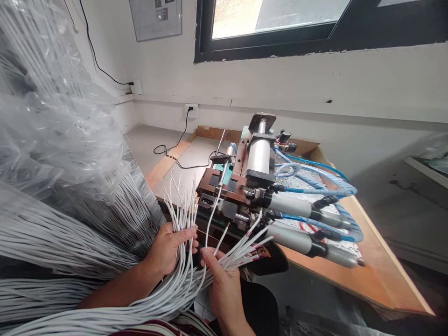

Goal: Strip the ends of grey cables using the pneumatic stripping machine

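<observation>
My left hand (171, 247) is wrapped round a bundle of white cables (180, 210), whose free ends fan upward. To its right, my right hand (219, 270) is closed with thumb and fingers on white cables. One single cable (210, 224) rises between my hands to the pneumatic machine (227, 186), where its tip meets the front clamp area. Beyond my right hand, a second group of cable ends (248, 247) points right, several with reddish tips. The cables run back across my lap to the left.
Large hanks of grey-white cable (70, 233) under clear plastic (63, 140) fill the left side. Metal cylinders (301, 238) and blue air hoses (315, 191) project right from the machine. The wooden table edge (378, 270) runs along the right. A black seat (261, 303) is below.
</observation>
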Action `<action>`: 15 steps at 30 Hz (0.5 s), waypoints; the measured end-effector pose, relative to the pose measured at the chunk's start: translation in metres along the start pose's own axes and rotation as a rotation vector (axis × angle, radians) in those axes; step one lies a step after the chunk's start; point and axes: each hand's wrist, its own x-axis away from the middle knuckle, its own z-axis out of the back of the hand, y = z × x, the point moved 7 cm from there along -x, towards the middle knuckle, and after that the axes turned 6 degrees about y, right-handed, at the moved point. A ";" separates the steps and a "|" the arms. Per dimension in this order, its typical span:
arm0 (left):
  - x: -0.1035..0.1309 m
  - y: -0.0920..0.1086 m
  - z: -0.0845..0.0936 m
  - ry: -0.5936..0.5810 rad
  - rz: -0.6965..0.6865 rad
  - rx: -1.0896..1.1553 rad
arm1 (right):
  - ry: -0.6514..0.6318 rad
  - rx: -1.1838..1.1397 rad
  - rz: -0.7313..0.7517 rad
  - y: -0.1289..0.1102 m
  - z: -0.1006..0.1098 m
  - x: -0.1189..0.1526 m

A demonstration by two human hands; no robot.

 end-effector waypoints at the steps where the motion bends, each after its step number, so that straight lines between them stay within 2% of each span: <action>1: 0.000 0.000 0.000 0.007 0.000 0.001 | 0.001 0.011 0.008 -0.001 0.000 0.000; 7: 0.003 0.002 -0.001 0.002 -0.012 0.022 | -0.089 0.174 0.158 -0.002 0.002 -0.010; 9: 0.003 0.003 -0.002 -0.011 -0.035 0.034 | -0.126 0.257 0.167 0.014 0.004 -0.016; 11: 0.004 0.003 -0.002 -0.023 -0.058 0.053 | -0.122 0.287 0.113 0.043 0.011 -0.023; 15: 0.008 0.006 -0.003 -0.052 -0.080 0.104 | -0.014 0.233 0.091 0.089 0.040 -0.040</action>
